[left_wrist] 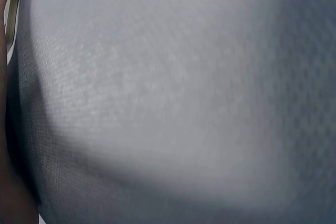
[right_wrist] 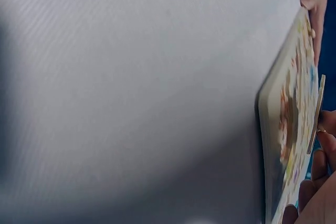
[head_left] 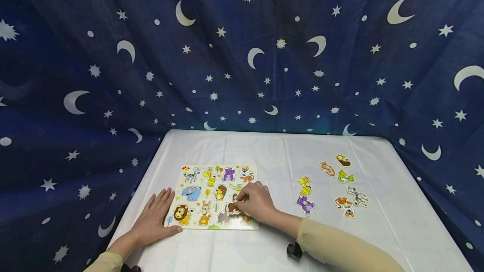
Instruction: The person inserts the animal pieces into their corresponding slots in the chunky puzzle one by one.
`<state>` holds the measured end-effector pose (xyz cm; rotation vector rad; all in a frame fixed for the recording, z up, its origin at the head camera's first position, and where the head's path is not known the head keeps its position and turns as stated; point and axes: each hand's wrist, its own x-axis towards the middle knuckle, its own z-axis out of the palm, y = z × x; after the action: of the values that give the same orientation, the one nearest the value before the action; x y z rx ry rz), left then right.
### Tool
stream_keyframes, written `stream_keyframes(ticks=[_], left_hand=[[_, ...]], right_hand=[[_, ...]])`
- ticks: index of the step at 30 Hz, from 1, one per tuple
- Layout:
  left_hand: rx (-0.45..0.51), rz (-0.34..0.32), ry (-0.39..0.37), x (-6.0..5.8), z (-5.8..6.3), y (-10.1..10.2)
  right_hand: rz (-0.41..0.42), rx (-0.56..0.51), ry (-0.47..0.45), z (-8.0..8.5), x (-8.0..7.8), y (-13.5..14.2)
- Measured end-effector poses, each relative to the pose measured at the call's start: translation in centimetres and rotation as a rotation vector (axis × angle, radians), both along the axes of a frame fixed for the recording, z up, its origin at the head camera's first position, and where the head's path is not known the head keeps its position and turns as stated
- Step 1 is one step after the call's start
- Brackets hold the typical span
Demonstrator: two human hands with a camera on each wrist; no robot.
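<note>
A flat animal puzzle board [head_left: 200, 226] lies on the white-covered table, with a zebra, giraffe, lion, blue elephant and other animals on it. My right hand [head_left: 257, 202] pinches a dark brown animal puzzle piece [head_left: 233, 205] between thumb and fingers over the board's lower right part. Seen edge-on in the right wrist view, the piece [right_wrist: 316, 114] is tilted and stands off the board's face. My left hand [head_left: 153, 217] rests with straight fingers beside the board's left edge, thumb at its lower left corner. In the left wrist view only blurred cloth and a sliver of hand show.
Right of the board lie loose pieces: a giraffe [head_left: 305, 186], a purple animal [head_left: 305, 205], a hedgehog [head_left: 344, 161], a green one [head_left: 345, 176], an orange one [head_left: 327, 169], a zebra [head_left: 358, 197] and a tiger [head_left: 347, 210]. A dark-blue star-patterned curtain [head_left: 234, 53] hangs behind the table.
</note>
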<state>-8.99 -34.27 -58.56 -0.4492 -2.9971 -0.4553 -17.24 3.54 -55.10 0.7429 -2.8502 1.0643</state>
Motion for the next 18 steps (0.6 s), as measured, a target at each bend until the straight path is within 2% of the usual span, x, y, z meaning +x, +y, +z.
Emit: stream_keyframes(ticks=[8,18], left_hand=[[-0.010,0.012,-0.018,0.0,0.0,0.0],[0.001,0.009,-0.017,0.1,0.0,0.0]], right_hand=[[0.013,0.018,0.001,-0.5,0.5,-1.1],[-0.006,0.016,-0.048,-1.1,1.0,-1.8]])
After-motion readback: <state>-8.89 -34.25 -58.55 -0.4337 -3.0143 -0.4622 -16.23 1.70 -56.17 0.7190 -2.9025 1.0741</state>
